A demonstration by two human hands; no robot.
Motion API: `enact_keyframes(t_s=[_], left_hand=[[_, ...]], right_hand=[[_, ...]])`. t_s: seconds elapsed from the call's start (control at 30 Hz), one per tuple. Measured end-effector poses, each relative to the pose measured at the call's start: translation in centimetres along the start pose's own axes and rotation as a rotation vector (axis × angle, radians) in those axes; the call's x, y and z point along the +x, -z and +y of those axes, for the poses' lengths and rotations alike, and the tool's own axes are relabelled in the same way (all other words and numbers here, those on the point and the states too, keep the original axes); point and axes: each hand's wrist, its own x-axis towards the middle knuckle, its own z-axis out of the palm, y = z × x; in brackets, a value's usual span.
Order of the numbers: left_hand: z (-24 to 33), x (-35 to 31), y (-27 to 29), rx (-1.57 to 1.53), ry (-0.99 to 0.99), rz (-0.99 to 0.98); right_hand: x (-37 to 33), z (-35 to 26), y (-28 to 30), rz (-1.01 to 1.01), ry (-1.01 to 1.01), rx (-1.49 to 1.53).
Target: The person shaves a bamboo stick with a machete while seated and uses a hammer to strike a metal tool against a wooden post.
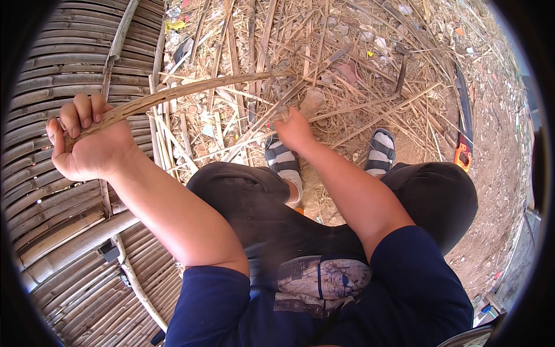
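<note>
Bamboo strip held at both ends over the littered ground

Bamboo is what both your hands are on. Your left hand [87, 141] is raised at the left, fingers curled tight around the near end of a long, thin, weathered bamboo strip [185, 89], with the thumb side toward you. The strip arcs from that fist up and to the right, across the edge of the slatted bamboo platform [63, 75] and over the heap of dry split bamboo and straw [324, 63] on the ground.

Your right hand [295, 130] reaches down and forward between your knees, closed around a short handle [281, 111] at the far part of the strip; the fingers are turned away from you, so you cannot tell exactly how they sit on it, nor what kind of tool it is.

You sit in dark trousers with both feet in grey-and-white strapped sandals [381, 151] on bare earth. An orange-handled hand saw [462, 124] lies well apart to the right, on the dirt. A thick bamboo pole [75, 246] runs across the platform at your lower left
</note>
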Motion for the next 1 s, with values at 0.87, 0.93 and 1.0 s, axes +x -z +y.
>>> enact_keyframes(t_s=[0.87,0.93,1.0], left_hand=[[0.4,-0.9,-1.1,-0.023,0.087,-0.19],[0.5,-0.7,-0.5,-0.037,0.105,-0.236],[0.4,-0.9,-0.9,-0.048,0.11,-0.223]], right_hand=[[-0.8,-4.8,1.6,-0.074,0.224,-0.032],[-1.9,-7.4,1.8,-0.111,0.284,-0.01],[-3.6,-10.3,2.2,-0.189,0.322,0.067]])
